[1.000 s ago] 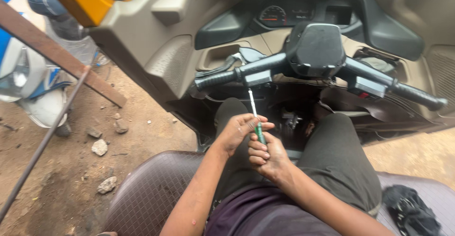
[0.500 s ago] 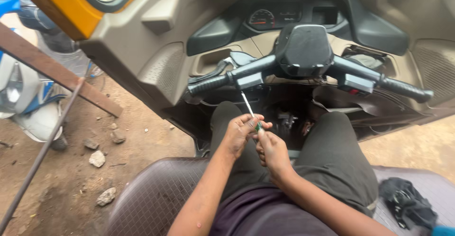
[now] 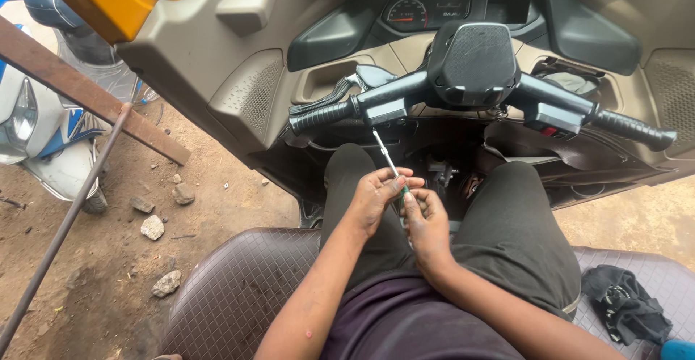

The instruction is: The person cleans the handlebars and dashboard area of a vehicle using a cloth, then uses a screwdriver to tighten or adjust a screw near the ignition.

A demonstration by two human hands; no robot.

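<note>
— What's in hand?
— Both hands sit over the lap, above the front edge of the brown seat [image 3: 239,295]. The left hand [image 3: 373,197] and right hand [image 3: 426,219] have fingers curled tight, pinching a green-handled screwdriver [image 3: 387,161].
— Its shaft?
— Angled up toward the left handlebar grip [image 3: 326,116], not touching.
— Judgement?
— Tool being readied; a steadier grip seems needed.

There is a single view, from the seated person's head, tilted steeply down and forward. Nearest are the lap and both hands; the handlebar [image 3: 474,78] crosses just beyond, the dashboard [image 3: 434,13] sits farthest, and dirt ground [image 3: 108,259] shows at left.
</note>
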